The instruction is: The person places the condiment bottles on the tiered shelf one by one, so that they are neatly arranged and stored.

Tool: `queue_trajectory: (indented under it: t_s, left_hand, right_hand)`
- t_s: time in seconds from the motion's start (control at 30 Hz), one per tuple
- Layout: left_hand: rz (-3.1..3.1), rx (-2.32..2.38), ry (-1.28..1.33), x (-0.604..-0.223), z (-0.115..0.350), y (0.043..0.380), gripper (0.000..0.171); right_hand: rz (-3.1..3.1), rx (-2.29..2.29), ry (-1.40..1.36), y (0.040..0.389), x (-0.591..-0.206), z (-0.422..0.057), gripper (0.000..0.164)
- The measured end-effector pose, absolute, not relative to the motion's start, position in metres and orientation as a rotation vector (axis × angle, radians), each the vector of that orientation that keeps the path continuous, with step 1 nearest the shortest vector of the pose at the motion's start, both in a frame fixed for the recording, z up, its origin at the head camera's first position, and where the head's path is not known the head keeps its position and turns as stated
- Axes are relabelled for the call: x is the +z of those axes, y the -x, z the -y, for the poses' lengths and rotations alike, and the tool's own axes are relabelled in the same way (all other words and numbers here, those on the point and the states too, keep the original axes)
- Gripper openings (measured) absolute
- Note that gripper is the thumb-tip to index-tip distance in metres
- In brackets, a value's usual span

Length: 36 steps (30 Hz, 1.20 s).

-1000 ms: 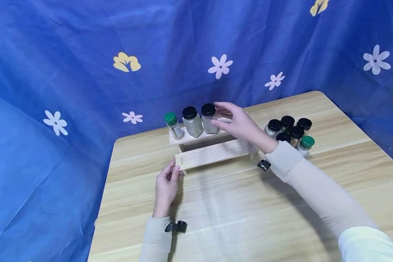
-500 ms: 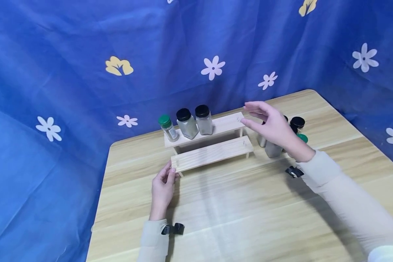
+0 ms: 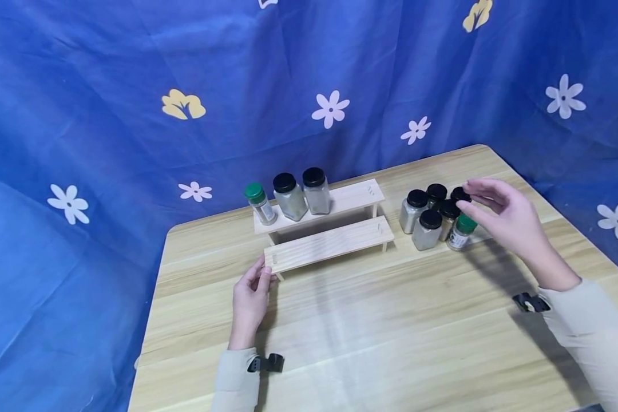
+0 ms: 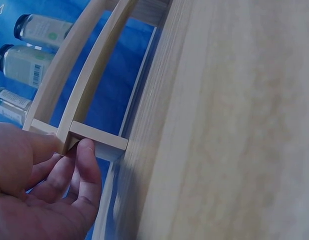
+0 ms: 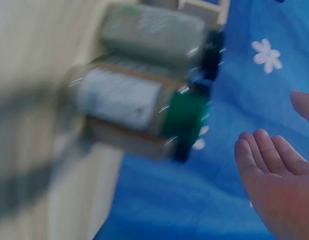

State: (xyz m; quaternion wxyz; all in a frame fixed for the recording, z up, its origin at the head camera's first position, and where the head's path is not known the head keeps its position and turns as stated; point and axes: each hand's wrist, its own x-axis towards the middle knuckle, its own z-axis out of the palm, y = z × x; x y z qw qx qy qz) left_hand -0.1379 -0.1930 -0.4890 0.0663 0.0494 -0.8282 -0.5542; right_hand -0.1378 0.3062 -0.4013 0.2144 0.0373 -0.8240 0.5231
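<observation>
Head view, left hand (image 3: pixel 250 298) pinching lower shelf (image 3: pixel 329 246) at left end, right hand (image 3: pixel 515 223) near clustered jars (image 3: pixel 431 220), fingers parted wide, three jars (image 3: pixel 290 201) on upper shelf (image 3: pixel 352 195).

This looks like a curtained-off corner arranged for tabletop work and recording; the room behind it, home or studio, cannot be told. Smooth blue cloth (image 3: pixel 108 149), printed with white five- and six-petalled flowers (image 3: pixel 331 109) and yellow blossom shapes (image 3: pixel 183 105), hangs behind and along both sides of a pale wood-grain bench (image 3: pixel 365 355) with rounded far corners. Small black devices (image 3: pixel 275 363) strapped at the beige sleeve cuffs suggest the recording. The goods have a kitchen flavour: a pale wooden stepped rack (image 3: pixel 329 245) and clear seasoning-type jars (image 3: pixel 426 233) with black or green lids.
</observation>
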Motion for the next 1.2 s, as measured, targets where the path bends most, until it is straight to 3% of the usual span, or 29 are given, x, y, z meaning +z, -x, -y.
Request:
queue_trajectory:
  t_s: [0.5,0.7,0.87,1.2]
  left_hand:
    - [2.497,-1.683,-0.147,-0.491,0.193,0.14,0.043]
    - [2.501,-1.679,-0.144,-0.491,0.194,0.14,0.044]
    - [2.499,-1.684,-0.15,-0.491,0.193,0.139,0.043]
    - [2.504,-1.672,-0.154,-0.489,0.193,0.138,0.042]
  right_hand:
    - [2.53,1.381,-0.042,0.124,-0.463,-0.331,0.057]
    - [2.547,1.352,-0.047,0.123,-0.472,-0.327,0.049]
    - [2.525,1.359,-0.052,0.123,-0.472,-0.326,0.042]
    - [2.493,1.296,0.021,0.119,-0.439,-0.33,0.045]
